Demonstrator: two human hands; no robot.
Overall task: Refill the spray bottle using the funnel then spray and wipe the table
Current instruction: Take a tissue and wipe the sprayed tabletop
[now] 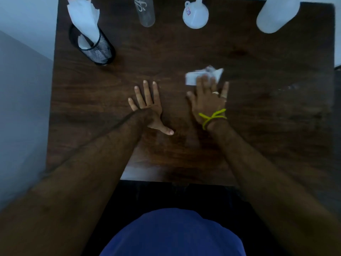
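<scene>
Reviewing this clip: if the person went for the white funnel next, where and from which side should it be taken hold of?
The funnel stands wide mouth down at the table's far edge, spout up. Best taken by the narrow spout, pinched from above, probably with the left hand, which lies flat and free. The small tab on its rim is an alternative. The right hand presses the tissue.

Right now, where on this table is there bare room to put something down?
Bare wood lies right of the right hand and tissue, toward the table edge, and in the near left corner, below the mesh cup. The far edge is crowded: spray bottle, funnel, white jug.
</scene>
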